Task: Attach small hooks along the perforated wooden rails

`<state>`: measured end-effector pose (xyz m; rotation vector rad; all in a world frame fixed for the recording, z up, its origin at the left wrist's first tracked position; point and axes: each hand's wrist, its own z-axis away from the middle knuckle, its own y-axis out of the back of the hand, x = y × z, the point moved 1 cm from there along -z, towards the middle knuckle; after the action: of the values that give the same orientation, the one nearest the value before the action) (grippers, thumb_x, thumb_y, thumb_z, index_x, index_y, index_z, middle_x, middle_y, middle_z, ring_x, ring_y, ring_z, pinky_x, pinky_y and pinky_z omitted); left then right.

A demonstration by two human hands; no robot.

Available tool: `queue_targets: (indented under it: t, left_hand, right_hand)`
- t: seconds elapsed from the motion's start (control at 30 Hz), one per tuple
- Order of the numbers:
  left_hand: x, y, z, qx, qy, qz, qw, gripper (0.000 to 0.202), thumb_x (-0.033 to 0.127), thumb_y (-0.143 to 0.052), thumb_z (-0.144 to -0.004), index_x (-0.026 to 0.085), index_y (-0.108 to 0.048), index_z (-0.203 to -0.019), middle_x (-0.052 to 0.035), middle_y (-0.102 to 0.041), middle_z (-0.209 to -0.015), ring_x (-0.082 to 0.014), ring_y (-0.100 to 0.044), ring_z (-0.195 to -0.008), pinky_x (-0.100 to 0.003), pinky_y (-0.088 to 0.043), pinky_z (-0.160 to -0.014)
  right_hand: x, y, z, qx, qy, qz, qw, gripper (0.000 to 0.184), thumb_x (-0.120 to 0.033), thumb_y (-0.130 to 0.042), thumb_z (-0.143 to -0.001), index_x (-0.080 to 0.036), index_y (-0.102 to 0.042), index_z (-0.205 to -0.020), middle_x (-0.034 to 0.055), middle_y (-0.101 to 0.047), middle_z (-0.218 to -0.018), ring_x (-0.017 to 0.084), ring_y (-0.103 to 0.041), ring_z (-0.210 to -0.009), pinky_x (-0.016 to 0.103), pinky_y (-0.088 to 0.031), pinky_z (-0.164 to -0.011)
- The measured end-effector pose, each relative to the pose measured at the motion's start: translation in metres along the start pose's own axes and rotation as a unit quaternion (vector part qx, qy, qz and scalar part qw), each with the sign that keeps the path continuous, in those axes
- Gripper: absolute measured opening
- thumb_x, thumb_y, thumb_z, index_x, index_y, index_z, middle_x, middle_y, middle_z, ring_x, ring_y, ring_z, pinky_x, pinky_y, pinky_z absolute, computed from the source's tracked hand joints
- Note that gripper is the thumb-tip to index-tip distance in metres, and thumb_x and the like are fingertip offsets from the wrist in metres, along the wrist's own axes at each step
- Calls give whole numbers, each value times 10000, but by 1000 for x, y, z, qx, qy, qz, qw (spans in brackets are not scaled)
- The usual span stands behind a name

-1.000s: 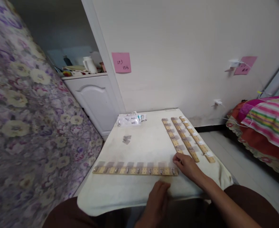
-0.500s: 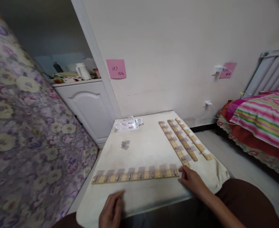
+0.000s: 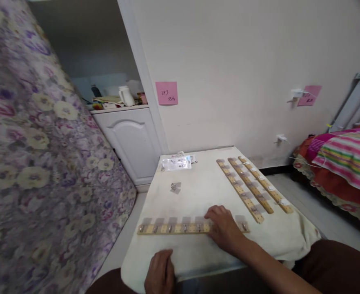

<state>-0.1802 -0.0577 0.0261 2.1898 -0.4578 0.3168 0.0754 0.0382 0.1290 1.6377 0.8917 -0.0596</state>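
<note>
A pale wooden strip (image 3: 180, 229) lies crosswise near the front of the table, with a row of small shiny metal pieces and translucent square tabs along it. Over its right half is my right hand (image 3: 224, 228), fingers bent and thumb apart from them across the strip; it hides part of the row. My left hand (image 3: 159, 271) rests at the table's near edge, fingers curled together, with nothing visible in it. Two loose metal pieces with tabs (image 3: 175, 187) lie beyond the strip. Clear packets (image 3: 175, 162) sit at the far left corner.
Three more wooden strips slant along the table's right side: a left one (image 3: 238, 186), a middle one (image 3: 250, 184) and a right one with white tabs (image 3: 267, 185). A flowered curtain (image 3: 45, 163) hangs at left; a bed (image 3: 345, 155) stands at right.
My right hand has moved left from the strip's right end to lie over its right half. The view has shifted slightly left. The strips and loose pieces stay in place.
</note>
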Motion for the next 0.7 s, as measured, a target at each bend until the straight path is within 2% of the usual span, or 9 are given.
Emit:
queue_targets:
  t: [0.1, 0.2, 0.27, 0.43, 0.7]
  left_hand:
    - [-1, 0, 2, 6, -23, -15, 1000, 210, 191, -459, -851, 221, -604, -999, -31, -647, -926, -171, -618, -886, -287, -532, -777]
    - [-3, 0, 3, 10, -46, -15, 999, 218, 162, -459, -847, 211, -597, -1008, -36, -643, -927, -165, -615, -884, -280, -531, -777]
    - [-4, -1, 3, 7, -44, -12, 999, 221, 156, -461, -845, 213, -597, -1009, -37, -642, -930, -164, -615, -884, -277, -531, -777]
    - [-5, -1, 3, 14, -39, 1, 999, 219, 164, -463, -837, 214, -608, -994, -42, -649, -928, -174, -621, -882, -288, -535, -776]
    - [-10, -4, 5, 37, -59, -7, 998, 207, 185, -476, -829, 224, -624, -969, -32, -675, -907, -173, -639, -843, -281, -543, -741]
  right_hand:
    - [-10, -23, -11, -29, -7, 62, 998, 361, -213, -649, -653, -171, -606, -1009, 125, -521, -1261, 303, -405, -1198, 442, -285, -1015]
    - [-7, -38, -15, -63, -31, 105, 992, 407, -251, -661, -636, -114, -605, -1016, 192, -369, -1428, 358, -214, -1352, 498, -118, -1101]
    - [-3, -44, -15, -82, -37, 113, 989, 423, -235, -640, -639, -99, -599, -1038, 196, -303, -1475, 355, -137, -1388, 508, -56, -1113]
    - [0, -48, -16, -100, -61, 118, 986, 396, -180, -586, -642, -86, -610, -1026, 194, -274, -1494, 336, -93, -1408, 503, -11, -1118]
    - [5, -53, -20, -106, -82, 116, 984, 322, -200, -598, -620, -138, -630, -934, 145, -301, -1493, 320, -108, -1408, 498, -10, -1116]
